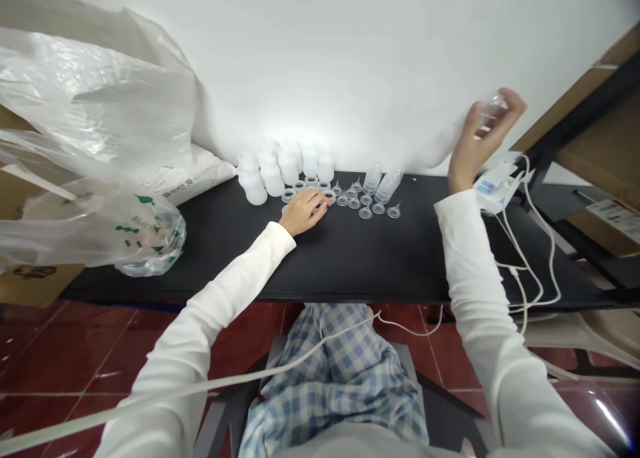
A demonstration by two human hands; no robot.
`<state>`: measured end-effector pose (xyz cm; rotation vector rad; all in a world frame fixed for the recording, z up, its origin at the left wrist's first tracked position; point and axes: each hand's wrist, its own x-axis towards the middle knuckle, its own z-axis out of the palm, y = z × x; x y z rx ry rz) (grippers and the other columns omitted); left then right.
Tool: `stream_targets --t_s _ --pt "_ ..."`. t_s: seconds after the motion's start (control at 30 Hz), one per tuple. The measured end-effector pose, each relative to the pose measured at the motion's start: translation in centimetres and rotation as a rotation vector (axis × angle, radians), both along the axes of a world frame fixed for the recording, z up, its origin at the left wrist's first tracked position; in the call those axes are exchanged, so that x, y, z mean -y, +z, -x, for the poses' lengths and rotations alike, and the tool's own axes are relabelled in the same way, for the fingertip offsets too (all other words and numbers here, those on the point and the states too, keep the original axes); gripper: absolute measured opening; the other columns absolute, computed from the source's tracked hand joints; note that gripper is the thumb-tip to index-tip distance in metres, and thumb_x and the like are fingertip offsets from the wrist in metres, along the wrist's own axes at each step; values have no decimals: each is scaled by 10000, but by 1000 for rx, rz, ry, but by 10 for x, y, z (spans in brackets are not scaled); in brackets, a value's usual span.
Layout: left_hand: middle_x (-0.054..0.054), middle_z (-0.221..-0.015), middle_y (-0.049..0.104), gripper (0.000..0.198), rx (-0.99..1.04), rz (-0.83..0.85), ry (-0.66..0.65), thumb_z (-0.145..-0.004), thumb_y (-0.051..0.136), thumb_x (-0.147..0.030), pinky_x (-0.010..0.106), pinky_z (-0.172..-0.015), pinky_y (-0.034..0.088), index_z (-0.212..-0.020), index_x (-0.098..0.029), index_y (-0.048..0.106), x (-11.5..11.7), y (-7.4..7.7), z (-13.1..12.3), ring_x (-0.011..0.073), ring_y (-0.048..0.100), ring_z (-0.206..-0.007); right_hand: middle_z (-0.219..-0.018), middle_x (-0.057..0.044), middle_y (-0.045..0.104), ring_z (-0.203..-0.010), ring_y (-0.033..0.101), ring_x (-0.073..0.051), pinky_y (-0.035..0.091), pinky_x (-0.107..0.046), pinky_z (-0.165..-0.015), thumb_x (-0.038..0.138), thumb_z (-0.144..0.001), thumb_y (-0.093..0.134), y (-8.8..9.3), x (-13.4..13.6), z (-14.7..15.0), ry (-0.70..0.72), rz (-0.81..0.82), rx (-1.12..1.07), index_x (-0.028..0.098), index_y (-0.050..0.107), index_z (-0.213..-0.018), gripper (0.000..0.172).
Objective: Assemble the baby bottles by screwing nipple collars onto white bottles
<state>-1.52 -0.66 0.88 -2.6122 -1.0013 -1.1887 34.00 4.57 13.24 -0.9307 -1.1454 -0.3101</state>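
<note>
My left hand [303,211] lies over a group of translucent plastic rings [289,195] on the black table, its fingers loosely bent and touching them. Part of the group is hidden under the palm. Raised at the right, my right hand [483,135] grips a clear plastic cap [494,106], slightly blurred, between thumb and fingers. White translucent bottles [273,178] stand in rows behind my left hand. Several clear silicone nipples [366,213] sit right of the rings. Beside them are two leaning stacks of clear caps [389,186].
Large plastic bags [150,235] bulge over the table's left end. At the right lie white cables [543,225], a blue-and-white packet [493,188] and a dark flat device [505,241]. A white wall [350,58] rises behind. Another cable [300,361] crosses above my lap.
</note>
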Motion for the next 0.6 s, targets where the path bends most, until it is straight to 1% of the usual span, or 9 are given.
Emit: stream_targets --t_s 0.07,0.13,0.17,0.2,0.3,0.37,0.47,0.53,0.6 --pt "98 -953 734 359 6 -14 20 -1051 382 -328 379 -865 520 -941 -190 694 -1 0 1 213 678 -916 -1334 -193 565 -1086 606 -222 524 -391 -947 566 -995 505 -22 -22 -5 -37 115 25 219 454 -1314 474" --pt "94 -938 731 352 12 -33 41 -1048 389 -320 374 -850 518 -933 -190 694 -1 0 2 211 672 -898 -1356 -190 549 -1185 578 -229 482 -448 -1066 582 -1010 439 -53 -41 -11 -7 323 116 211 424 -1355 507" --pt "92 -931 729 349 14 -46 50 -1047 391 -317 371 -841 517 -929 -190 694 -2 0 3 211 671 -892 -1289 -179 594 -1168 602 -246 490 -473 -1065 589 -977 504 -69 -49 -16 38 394 158 198 453 -1326 526" --pt "90 -925 728 347 15 -60 56 -1046 393 -313 369 -832 515 -926 -189 694 -2 0 3 210 669 -886 -1294 -178 603 -1172 616 -255 498 -485 -1061 579 -953 551 -83 -56 -20 74 448 189 185 451 -1338 560" --pt "88 -911 725 341 10 -90 70 -1044 396 -304 364 -806 506 -919 -189 692 -3 0 4 209 665 -868 -1329 -204 595 -1145 647 -261 514 -482 -1035 534 -923 598 -111 -69 -35 168 627 251 153 291 -1485 745" --pt "88 -910 722 331 2 -94 91 -1042 403 -300 365 -800 496 -915 -189 688 -4 -1 4 211 662 -872 -1320 -217 601 -1140 655 -269 509 -485 -1036 517 -914 612 -117 -75 -42 188 687 264 147 236 -1514 799" --pt "86 -915 717 296 1 -90 135 -1032 426 -285 370 -795 473 -920 -186 681 -4 -2 4 219 658 -886 -1307 -245 597 -1146 656 -284 489 -507 -1048 539 -929 586 -118 -81 -44 188 745 222 130 174 -1529 836" --pt "90 -923 711 272 8 -81 175 -1021 443 -275 375 -793 462 -921 -182 677 -3 -3 5 228 653 -894 -1354 -279 554 -1203 628 -304 472 -517 -1064 584 -919 589 -113 -80 -42 171 790 197 107 125 -1537 908" --pt "100 -951 704 255 10 -45 237 -1012 452 -271 380 -811 459 -934 -178 677 0 -4 7 240 648 -925 -1463 -315 441 -1335 535 -335 432 -523 -1110 639 -872 632 -104 -70 -40 104 837 223 81 115 -1542 1013"
